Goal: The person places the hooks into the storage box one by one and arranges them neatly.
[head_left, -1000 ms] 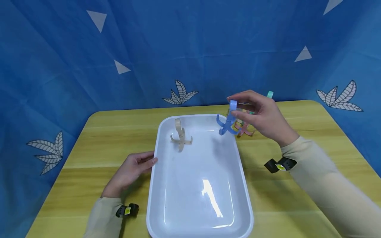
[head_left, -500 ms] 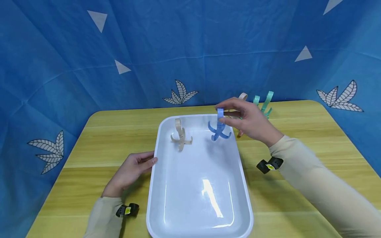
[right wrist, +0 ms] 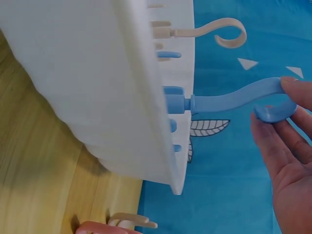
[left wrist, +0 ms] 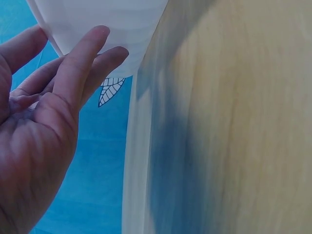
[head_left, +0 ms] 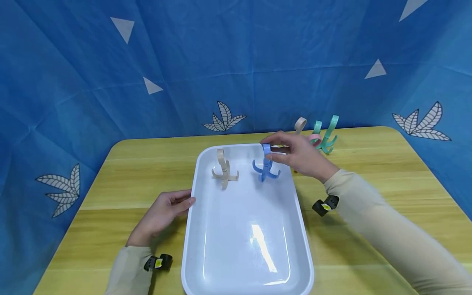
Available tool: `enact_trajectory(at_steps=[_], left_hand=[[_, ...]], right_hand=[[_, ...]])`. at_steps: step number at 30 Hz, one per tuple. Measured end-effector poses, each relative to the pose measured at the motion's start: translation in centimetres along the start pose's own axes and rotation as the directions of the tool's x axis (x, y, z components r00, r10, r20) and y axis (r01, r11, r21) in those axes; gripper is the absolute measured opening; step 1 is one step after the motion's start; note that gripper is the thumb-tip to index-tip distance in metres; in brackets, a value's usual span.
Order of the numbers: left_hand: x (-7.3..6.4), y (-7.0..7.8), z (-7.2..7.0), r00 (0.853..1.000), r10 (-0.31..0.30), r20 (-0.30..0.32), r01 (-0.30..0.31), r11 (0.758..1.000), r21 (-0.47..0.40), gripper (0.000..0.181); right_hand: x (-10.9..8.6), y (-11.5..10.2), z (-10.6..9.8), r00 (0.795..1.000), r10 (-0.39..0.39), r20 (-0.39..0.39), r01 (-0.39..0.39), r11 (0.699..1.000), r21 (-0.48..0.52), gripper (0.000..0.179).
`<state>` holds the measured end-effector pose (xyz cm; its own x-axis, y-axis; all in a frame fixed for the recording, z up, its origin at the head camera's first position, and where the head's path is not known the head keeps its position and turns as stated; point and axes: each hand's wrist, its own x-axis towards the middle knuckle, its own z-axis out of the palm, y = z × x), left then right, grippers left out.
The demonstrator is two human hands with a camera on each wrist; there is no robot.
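In the head view, a white tray lies on the wooden table. My left hand holds its left edge, thumb at the rim and fingers against the outer wall, as the left wrist view shows too. My right hand pinches the curled top of a blue hook with several upturned prongs. This hook is upright inside the tray's far right part; the right wrist view shows its lower prongs partly hidden by the tray wall. A beige hook of the same shape stands upright in the far left part.
Behind my right hand, beyond the tray, are more hooks: green ones, a pink one and a beige one, partly hidden. A blue patterned cloth hangs behind the table's far edge.
My right hand has carried the blue hook left and down from above the tray's right rim into the tray. My left hand and the beige hook have stayed put.
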<state>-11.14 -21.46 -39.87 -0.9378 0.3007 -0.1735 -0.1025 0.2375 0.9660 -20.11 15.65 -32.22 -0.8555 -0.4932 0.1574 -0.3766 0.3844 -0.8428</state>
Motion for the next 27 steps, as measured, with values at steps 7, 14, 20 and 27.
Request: enact_trajectory(at_steps=[7,14,20,27], left_hand=[[-0.1,0.0,-0.1,1.000,0.000,0.012,0.001,1.000,-0.006,0.050],[-0.2,0.0,0.0,1.000,-0.009,0.002,0.009,1.000,0.003,0.049],[-0.1,-0.1,0.0,1.000,0.003,-0.004,-0.003,1.000,0.011,0.049],[-0.1,0.0,0.0,1.000,0.000,-0.005,0.000,1.000,0.014,0.048]], right_hand=[[0.2,0.6,0.3,1.000,0.030,0.000,-0.030,0.999,0.013,0.036],[0.0,1.2,0.6,1.000,-0.001,0.006,0.001,1.000,-0.024,0.035],[-0.1,1.3,0.5,1.000,0.002,-0.012,-0.003,0.997,-0.072,0.036],[-1.3,0.7,0.0,0.998,0.002,-0.060,-0.006,0.997,-0.075,0.037]])
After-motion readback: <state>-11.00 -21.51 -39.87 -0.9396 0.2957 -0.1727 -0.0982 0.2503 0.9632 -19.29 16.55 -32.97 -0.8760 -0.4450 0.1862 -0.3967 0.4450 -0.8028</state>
